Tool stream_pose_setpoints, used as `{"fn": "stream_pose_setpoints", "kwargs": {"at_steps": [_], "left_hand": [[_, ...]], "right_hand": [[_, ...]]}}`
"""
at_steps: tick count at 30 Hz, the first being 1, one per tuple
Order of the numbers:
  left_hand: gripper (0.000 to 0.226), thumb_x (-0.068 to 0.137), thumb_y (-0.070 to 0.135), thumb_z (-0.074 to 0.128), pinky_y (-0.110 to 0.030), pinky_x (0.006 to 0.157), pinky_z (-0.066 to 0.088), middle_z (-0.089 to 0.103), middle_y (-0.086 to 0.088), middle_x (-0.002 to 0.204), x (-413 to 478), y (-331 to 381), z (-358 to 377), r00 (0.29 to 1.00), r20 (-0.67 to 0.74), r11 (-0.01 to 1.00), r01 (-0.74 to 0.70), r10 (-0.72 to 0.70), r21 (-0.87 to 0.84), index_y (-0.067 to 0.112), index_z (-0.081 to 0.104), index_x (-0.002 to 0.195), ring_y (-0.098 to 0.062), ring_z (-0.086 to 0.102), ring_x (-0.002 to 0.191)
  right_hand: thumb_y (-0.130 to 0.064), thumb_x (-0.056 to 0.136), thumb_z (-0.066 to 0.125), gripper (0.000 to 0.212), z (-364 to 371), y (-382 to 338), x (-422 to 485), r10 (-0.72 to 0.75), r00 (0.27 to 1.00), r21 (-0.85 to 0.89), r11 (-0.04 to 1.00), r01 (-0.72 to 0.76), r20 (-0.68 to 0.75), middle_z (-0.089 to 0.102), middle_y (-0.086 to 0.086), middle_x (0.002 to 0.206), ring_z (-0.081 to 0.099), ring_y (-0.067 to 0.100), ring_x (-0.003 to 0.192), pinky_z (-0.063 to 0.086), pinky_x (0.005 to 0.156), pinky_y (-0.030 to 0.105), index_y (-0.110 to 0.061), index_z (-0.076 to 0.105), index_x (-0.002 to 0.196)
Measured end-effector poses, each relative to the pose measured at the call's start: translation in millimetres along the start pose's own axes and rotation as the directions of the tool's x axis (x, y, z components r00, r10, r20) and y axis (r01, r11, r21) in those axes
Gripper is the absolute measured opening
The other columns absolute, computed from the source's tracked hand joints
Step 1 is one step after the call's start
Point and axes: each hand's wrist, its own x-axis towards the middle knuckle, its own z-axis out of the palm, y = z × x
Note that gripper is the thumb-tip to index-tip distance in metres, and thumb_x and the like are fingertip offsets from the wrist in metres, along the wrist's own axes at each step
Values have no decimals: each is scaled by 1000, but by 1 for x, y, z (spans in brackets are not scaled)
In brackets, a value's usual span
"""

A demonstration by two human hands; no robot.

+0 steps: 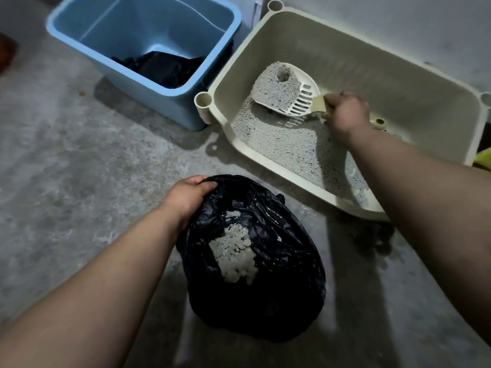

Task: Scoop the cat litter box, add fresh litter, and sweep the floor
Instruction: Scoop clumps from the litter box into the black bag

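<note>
From the head camera, our right hand [345, 115] has its fingers clamped on the scoop [288, 88] handle, loaded, above the litter inside the litter box [276, 171]. Our left hand [186, 197] pinches the black bag [265, 288] rim open. We should shake gently and carry it level. The scoop's long axis runs handle-right, blade pointing upper-left.
</note>
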Motion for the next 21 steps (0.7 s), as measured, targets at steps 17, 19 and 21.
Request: {"fn": "stream_pose_setpoints", "kwargs": {"at_steps": [17, 19, 21], "left_hand": [[15, 89, 8, 57, -18, 47, 50, 65, 1, 50, -5, 8, -7, 996, 69, 999, -48, 47, 6, 13, 61, 76, -12, 57, 42], [15, 89, 7, 58, -18, 48, 50, 64, 1, 49, -7, 9, -9, 996, 70, 998, -64, 63, 14, 13, 61, 76, -11, 57, 42], [13, 89, 7, 58, -17, 47, 50, 64, 3, 48, -7, 9, -11, 995, 66, 997, -74, 73, 16, 13, 60, 77, -10, 57, 41]], "right_hand": [[-24, 93, 54, 27, -33, 29, -70, 12, 1000, -212, 977, -16, -21, 59, 15, 106, 53, 37, 100, 39, 84, 38, -23, 61, 119], [-24, 93, 55, 29, -41, 27, -77, 41, 998, -178, 983, -47, -37, 60, 14, 108, 53, 36, 103, 39, 85, 38, -26, 60, 122], [-25, 93, 54, 27, -46, 29, -81, 21, 1000, -225, 974, -25, -24, 59, 13, 106, 54, 35, 102, 37, 80, 36, -24, 61, 119]]}}
